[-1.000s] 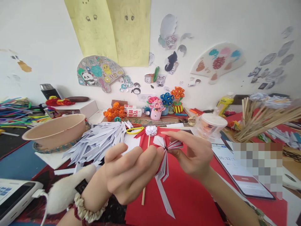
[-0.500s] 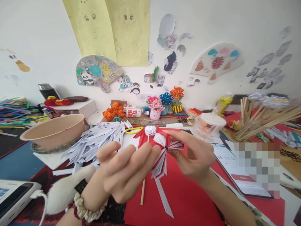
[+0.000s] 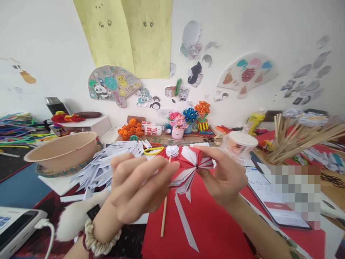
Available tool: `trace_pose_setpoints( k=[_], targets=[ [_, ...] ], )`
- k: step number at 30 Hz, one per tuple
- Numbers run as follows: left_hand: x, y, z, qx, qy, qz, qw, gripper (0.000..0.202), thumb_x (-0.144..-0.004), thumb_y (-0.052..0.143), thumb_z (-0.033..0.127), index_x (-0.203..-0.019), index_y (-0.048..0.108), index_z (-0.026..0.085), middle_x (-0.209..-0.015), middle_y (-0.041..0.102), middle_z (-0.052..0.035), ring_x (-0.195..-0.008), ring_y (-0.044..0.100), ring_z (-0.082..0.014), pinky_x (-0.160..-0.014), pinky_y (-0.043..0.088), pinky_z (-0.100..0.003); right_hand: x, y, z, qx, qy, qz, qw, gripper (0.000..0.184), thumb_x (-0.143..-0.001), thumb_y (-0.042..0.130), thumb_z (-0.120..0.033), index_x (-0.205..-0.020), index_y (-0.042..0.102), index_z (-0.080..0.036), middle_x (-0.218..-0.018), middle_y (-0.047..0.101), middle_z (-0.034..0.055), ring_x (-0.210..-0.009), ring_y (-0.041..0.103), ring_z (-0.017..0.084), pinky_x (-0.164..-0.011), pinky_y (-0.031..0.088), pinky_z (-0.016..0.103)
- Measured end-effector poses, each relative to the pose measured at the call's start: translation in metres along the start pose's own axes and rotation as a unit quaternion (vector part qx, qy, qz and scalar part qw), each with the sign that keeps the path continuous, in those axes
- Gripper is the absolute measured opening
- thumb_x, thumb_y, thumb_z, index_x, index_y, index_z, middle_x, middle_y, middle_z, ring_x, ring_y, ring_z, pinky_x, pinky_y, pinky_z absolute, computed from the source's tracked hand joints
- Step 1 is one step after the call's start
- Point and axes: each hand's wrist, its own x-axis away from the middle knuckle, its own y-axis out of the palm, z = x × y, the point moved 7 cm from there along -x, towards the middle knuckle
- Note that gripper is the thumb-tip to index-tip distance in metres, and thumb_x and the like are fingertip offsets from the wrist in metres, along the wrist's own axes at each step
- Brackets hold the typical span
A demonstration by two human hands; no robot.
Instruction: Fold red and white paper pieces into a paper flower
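Both of my hands hold a pleated red-and-white paper flower (image 3: 188,166) above a red paper sheet (image 3: 212,223). My left hand (image 3: 137,187) has its fingers curled onto the flower's left petals. On the flower's right side, my right hand (image 3: 223,176) pinches it near the dark tied centre. A loose white paper strip (image 3: 185,225) hangs down from the flower. Below and behind it on the red sheet lies a wooden stick with a white paper flower (image 3: 172,151) on top.
A pile of white folded strips (image 3: 107,163) and a tan bowl (image 3: 63,149) lie to the left. Yellow scissors (image 3: 153,149), a white cup (image 3: 239,144), a bundle of wooden sticks (image 3: 299,138), a phone (image 3: 277,205) and small flower pots (image 3: 188,122) surround the work area.
The flower has been fanned wider and lifted slightly. My left fingers closed further onto its left petals, and the right hand rose a little.
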Motion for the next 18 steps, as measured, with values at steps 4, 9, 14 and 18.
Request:
trace_pose_setpoints(
  k=[4,9,14,18],
  targets=[
    [-0.012,0.018,-0.028,0.115,-0.153,-0.015,0.981,0.009,-0.089,0.062,0.012,-0.092,0.068,0.018,-0.088,0.07,-0.0053,-0.079,0.061,-0.0174,-0.072,0.045,-0.032,0.0,0.0,0.01,-0.026,0.031,0.01,0.999,0.041,-0.086,0.069,-0.015,-0.125,0.066,-0.028,-0.107,0.076,0.0047,-0.094,0.073,0.024,-0.078,0.062,0.037],
    [0.017,0.066,-0.047,0.43,-0.456,-0.213,0.749,0.032,-0.095,0.056,0.041,-0.077,0.067,0.018,-0.078,0.065,-0.0018,-0.074,0.056,-0.0148,-0.069,0.043,-0.027,0.002,0.003,0.015,-0.003,0.039,0.0,0.999,0.034,-0.088,0.069,-0.016,-0.119,0.065,-0.028,-0.103,0.076,0.0055,-0.094,0.073,0.025,-0.079,0.063,0.04],
    [0.031,0.078,-0.04,0.588,-0.54,-0.185,0.573,0.015,-0.084,0.073,0.033,-0.08,0.072,0.019,-0.08,0.066,0.0004,-0.077,0.056,-0.0123,-0.075,0.042,-0.024,0.001,0.012,0.016,-0.029,0.059,-0.054,0.996,0.032,-0.089,0.068,-0.014,-0.117,0.063,-0.031,-0.103,0.074,0.0028,-0.098,0.071,0.022,-0.087,0.059,0.039],
    [0.033,0.08,-0.041,0.598,-0.55,-0.169,0.558,0.011,-0.082,0.076,0.029,-0.08,0.073,0.018,-0.083,0.068,-0.0002,-0.079,0.057,-0.0126,-0.075,0.042,-0.024,-0.002,0.022,0.021,-0.042,0.13,-0.145,0.98,0.041,-0.084,0.077,-0.027,-0.123,0.062,-0.031,-0.124,0.065,0.0057,-0.121,0.06,0.026,-0.105,0.048,0.044]
  ],
)
